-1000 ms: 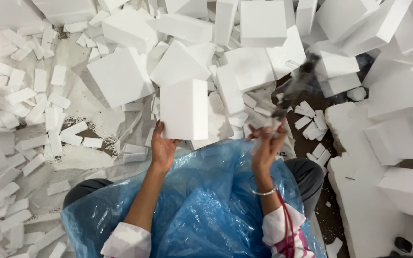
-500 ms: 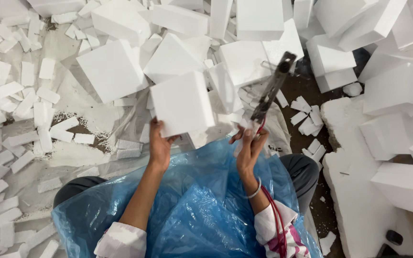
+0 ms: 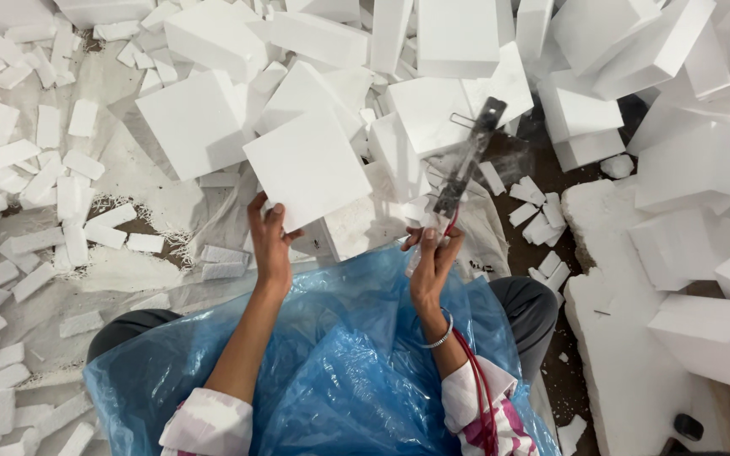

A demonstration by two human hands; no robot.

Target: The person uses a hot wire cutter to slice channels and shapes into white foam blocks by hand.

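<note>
My left hand (image 3: 270, 238) grips the lower edge of a square white foam block (image 3: 307, 165) and holds it up, tilted, in front of me. My right hand (image 3: 433, 253) is closed on the handle of a long, thin metal cutting tool (image 3: 466, 160) that points up and to the right. A red cord (image 3: 475, 384) runs from the tool down along my right forearm. The tool's blade stands just right of the foam block, a short gap apart from it. A crumpled blue plastic sheet (image 3: 331, 371) covers my lap under both arms.
Large white foam blocks (image 3: 458, 38) are piled across the top and right. Several small foam strips (image 3: 35, 169) litter the clear plastic sheet on the left. A big foam slab (image 3: 635, 338) lies at the right, with dark floor (image 3: 542, 169) beside it.
Both hands have drawn nearer and higher in view. The foam block tilted and shifted slightly right in my left hand; the cutting tool swung up to stand beside it.
</note>
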